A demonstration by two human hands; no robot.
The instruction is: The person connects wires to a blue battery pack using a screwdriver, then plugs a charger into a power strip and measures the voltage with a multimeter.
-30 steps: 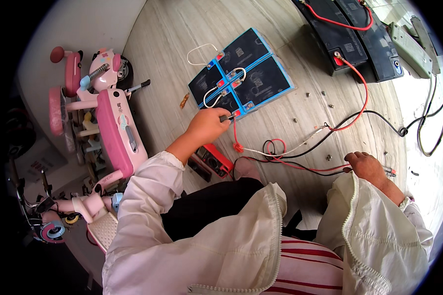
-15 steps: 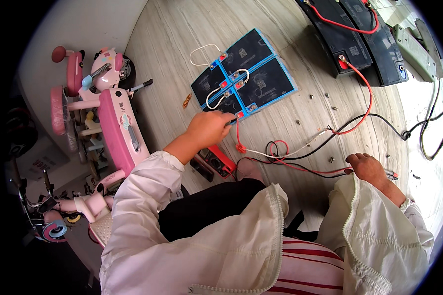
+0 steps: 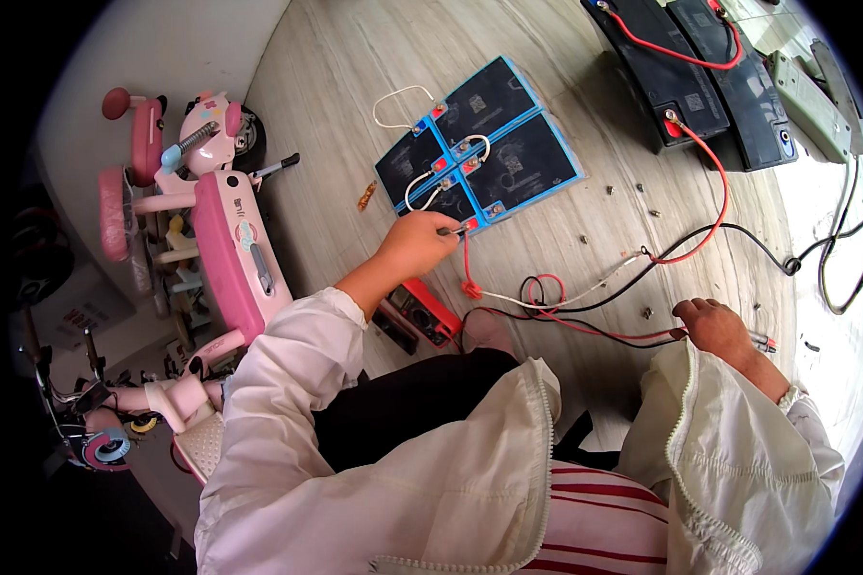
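Note:
My left hand (image 3: 419,251) is closed around a slim dark tool (image 3: 450,230). The tool's tip is at the red terminal (image 3: 470,224) on the near corner of a group of black, blue-edged batteries (image 3: 523,171). Most of the tool is hidden in my fingers, so its kind is unclear. White jumper wires (image 3: 479,144) link several terminals. From the near corner a red wire (image 3: 467,259) runs down to a red clip (image 3: 471,288). My right hand (image 3: 721,332) rests by my right knee, fingers loosely bent, above the red and black test leads (image 3: 633,336), whose probe ends (image 3: 765,343) show beyond it.
A red multimeter (image 3: 434,311) lies by my shoe (image 3: 487,331). Larger black batteries (image 3: 676,81) with red cables stand far right, beside a grey box (image 3: 807,105). Small bolts (image 3: 648,312) are scattered on the floor. Pink ride-on bikes (image 3: 230,249) line the left wall.
My left hand has shifted slightly, and more of the tool's tip shows at the red terminal. The right hand has stayed where it was.

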